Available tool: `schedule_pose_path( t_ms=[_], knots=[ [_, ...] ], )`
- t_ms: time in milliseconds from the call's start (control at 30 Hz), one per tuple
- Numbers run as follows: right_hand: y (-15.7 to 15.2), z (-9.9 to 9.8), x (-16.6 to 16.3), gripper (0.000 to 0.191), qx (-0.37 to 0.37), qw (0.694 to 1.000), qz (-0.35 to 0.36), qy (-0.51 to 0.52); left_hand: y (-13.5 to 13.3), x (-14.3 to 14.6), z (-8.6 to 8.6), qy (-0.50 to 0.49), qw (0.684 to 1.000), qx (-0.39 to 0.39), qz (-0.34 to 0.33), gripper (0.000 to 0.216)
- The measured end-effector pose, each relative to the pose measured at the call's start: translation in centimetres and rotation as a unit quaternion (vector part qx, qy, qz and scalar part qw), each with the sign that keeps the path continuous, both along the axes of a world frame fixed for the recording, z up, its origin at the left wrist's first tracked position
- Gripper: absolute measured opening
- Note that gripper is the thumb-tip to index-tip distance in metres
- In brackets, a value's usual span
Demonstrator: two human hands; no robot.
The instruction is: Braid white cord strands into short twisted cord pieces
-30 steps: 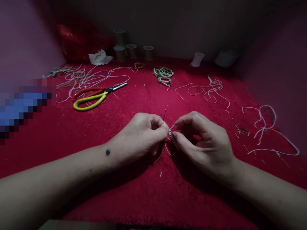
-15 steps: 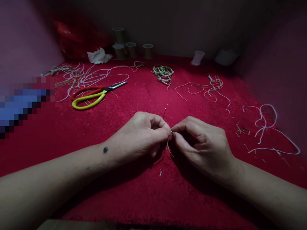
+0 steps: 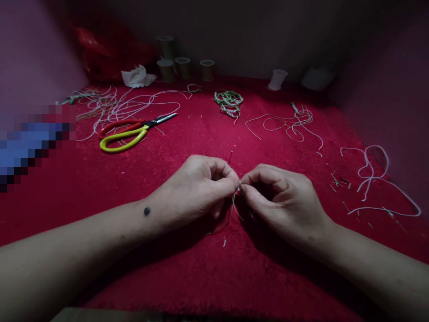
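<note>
My left hand (image 3: 209, 185) is closed in a pinch, thumb against forefinger, on the end of a thin cord (image 3: 233, 200). Green and brownish strands of it hang below the fingertips toward the red cloth. My right hand (image 3: 284, 197) pinches at the same spot, its fingertips almost touching the left ones. Between the two pinches shows a tiny whitish bit (image 3: 239, 186), too small to name. A thin pin-like piece with a pale tip (image 3: 231, 152) sticks up behind the left forefinger. The fingers hide most of the cord's upper part.
Scissors (image 3: 124, 141) with red and yellow handles lie left on the red cloth (image 3: 161, 273). Behind are tangled white cords (image 3: 127, 105), a braided green-white coil (image 3: 228, 103), several thread spools (image 3: 207, 70) and a red bag (image 3: 107, 56). White cord (image 3: 368, 179) and snippets lie right.
Both hands stay pinched at nearly the same place. The right hand's fingers have shifted very slightly left. The view has moved a little.
</note>
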State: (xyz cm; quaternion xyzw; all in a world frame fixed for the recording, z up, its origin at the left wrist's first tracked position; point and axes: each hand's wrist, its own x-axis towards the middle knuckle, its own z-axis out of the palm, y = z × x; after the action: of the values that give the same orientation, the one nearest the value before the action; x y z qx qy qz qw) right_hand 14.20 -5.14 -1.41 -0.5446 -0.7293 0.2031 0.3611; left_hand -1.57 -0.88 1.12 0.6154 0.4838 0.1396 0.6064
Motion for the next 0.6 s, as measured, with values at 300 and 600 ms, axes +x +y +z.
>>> schedule_pose_path(
  t_ms=[300,600],
  knots=[
    [0.04,-0.07,-0.01,0.009,-0.025,0.999,-0.011,0.017,0.17,0.06,-0.13,0.007,1.0,0.01,-0.007,0.015],
    [0.05,0.08,0.05,0.008,-0.076,0.994,-0.008,0.074,0.23,-0.12,-0.25,0.012,1.0,0.015,-0.011,0.016]
  ],
)
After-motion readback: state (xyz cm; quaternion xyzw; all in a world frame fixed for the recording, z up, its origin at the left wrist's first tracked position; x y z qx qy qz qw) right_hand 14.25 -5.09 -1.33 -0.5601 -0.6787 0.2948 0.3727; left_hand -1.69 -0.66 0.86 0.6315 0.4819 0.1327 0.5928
